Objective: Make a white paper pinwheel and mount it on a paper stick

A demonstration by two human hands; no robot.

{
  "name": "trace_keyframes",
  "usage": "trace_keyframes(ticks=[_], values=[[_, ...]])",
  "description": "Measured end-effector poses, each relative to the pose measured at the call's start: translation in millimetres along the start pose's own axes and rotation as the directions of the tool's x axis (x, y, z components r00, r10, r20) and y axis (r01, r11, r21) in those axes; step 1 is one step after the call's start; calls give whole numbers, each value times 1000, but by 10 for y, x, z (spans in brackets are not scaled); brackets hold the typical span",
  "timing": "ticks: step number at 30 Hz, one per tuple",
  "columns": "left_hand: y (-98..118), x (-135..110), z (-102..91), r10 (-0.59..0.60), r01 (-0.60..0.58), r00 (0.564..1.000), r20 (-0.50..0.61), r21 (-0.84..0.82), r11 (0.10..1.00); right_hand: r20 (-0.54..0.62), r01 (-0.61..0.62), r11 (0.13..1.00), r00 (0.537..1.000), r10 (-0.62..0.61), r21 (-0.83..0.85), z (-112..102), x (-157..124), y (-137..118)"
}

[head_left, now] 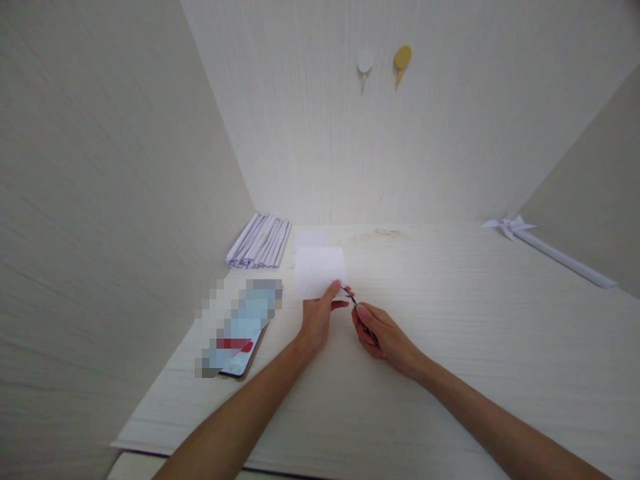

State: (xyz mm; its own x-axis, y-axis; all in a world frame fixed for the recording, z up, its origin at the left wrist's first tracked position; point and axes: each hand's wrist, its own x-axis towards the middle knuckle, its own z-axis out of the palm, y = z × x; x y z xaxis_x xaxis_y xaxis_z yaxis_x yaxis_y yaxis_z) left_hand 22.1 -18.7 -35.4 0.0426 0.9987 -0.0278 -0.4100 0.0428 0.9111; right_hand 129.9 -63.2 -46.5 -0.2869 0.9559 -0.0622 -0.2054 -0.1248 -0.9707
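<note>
My left hand pinches the lower right corner of a white square sheet of paper, held just above the pale wooden desk. My right hand is closed round a thin dark tool, perhaps small scissors or a pen. Its tip meets the paper's corner beside my left fingers. A second white sheet lies flat behind the first.
A stack of folded white paper strips lies at the back left. A phone rests on the desk's left side. A long paper stick with a bow lies far right. Two hooks hang on the back wall.
</note>
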Motion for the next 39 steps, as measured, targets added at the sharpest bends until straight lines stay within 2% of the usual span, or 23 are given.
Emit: trace_keyframes(ticks=[13, 39], values=[[-3, 14, 7, -13, 12, 998, -56, -4, 1000, -25, -10, 1000, 1000, 10, -17, 12, -6, -19], [21, 13, 0, -33, 32, 998, -45, -27, 999, -10, -45, 999, 999, 44, -6, 19, 2, -32]])
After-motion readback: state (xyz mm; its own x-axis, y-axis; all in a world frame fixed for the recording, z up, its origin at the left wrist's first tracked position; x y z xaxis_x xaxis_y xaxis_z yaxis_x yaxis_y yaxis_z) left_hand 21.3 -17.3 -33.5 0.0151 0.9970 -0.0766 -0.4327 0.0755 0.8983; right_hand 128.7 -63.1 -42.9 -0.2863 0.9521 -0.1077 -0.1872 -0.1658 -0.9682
